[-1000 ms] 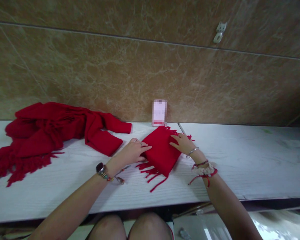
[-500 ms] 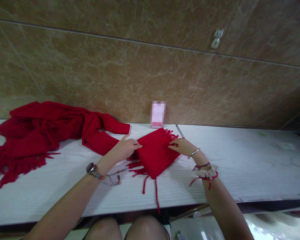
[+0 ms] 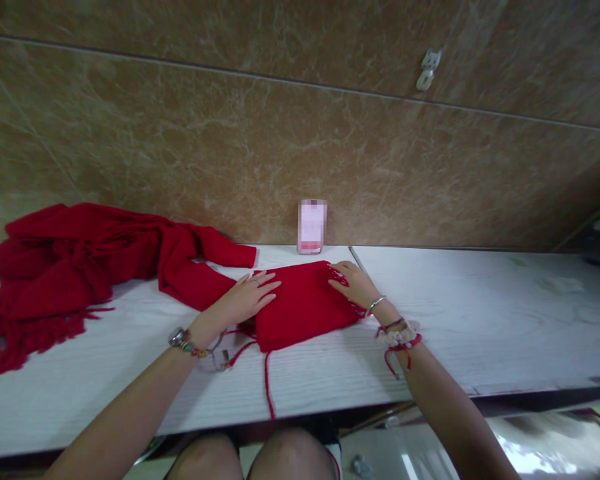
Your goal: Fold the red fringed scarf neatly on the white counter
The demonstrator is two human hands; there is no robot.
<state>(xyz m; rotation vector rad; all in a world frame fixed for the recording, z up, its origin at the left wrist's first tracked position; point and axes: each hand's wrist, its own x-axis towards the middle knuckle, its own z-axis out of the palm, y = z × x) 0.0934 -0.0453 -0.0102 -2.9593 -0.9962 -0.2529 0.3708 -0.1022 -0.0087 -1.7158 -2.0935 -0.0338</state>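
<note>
A folded red fringed cloth, like a scarf (image 3: 300,307), lies flat on the white wood-grain tabletop. On its left edge rests my left hand (image 3: 247,293), fingers stretched out over the fabric. My right hand (image 3: 355,283) lies on the opposite edge, fingers spread and covering part of the fringe. Long red strands trail from the cloth's lower left corner toward the table's front. Further left, a bunched red garment or scarf (image 3: 90,260) with fringe spreads over the table, one part reaching near my left hand.
A phone (image 3: 312,227) leans upright against the brown marbled wall (image 3: 205,160) behind the cloth. A small white cat-shaped hook (image 3: 429,69) is fixed to the wall. The white table (image 3: 480,320) has a seam right of the phone; its front edge is above my knees.
The folded cloth has turned and squared up, its lower corner moving left. Both hands have gone from pinching its edges to lying flatter with fingers spread.
</note>
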